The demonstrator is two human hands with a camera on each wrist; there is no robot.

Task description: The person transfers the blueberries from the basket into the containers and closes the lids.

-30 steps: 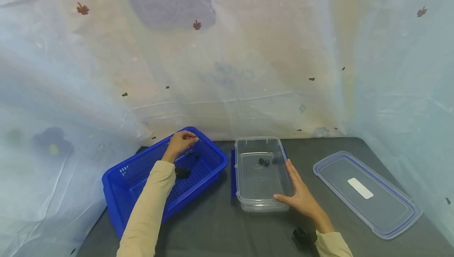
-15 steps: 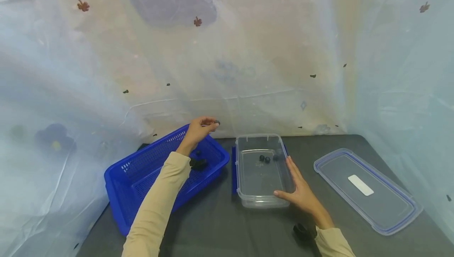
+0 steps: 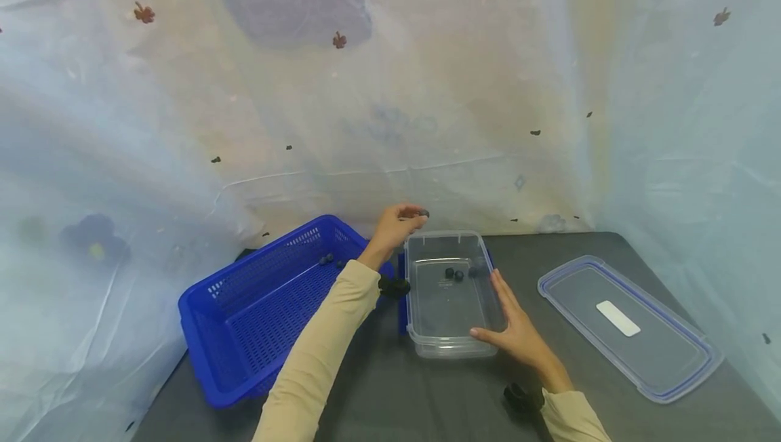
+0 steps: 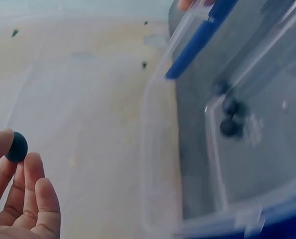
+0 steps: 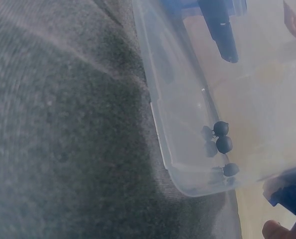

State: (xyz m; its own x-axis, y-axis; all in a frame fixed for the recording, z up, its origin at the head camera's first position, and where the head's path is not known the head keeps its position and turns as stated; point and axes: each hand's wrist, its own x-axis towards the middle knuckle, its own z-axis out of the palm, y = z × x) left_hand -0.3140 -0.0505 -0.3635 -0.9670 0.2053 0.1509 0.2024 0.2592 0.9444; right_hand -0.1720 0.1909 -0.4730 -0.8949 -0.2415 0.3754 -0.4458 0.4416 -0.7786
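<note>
My left hand (image 3: 390, 233) is raised over the far left corner of the clear plastic container (image 3: 448, 316). Between its thumb and fingertips it pinches a dark blueberry (image 4: 19, 147), with the other fingers loosely bent below. Three more blueberries (image 3: 458, 276) lie on the container's floor towards the far end. My right hand (image 3: 518, 337) rests against the container's right side, fingers extended and thumb at the near right corner. To the left stands a blue perforated basket (image 3: 201, 354); a few blueberries (image 3: 330, 257) lie at its far end, and my left forearm partly covers the basket.
A clear lid (image 3: 616, 364) with a blue seal and a white label lies flat at the right. Blue clips (image 4: 198, 45) hang from the container's sides. Behind the dark table (image 3: 390, 401) hangs a patterned plastic sheet (image 3: 427, 123).
My left hand has lifted out of the blue basket with a blueberry and moved right to the container's far left corner. The right hand stays where it was.
</note>
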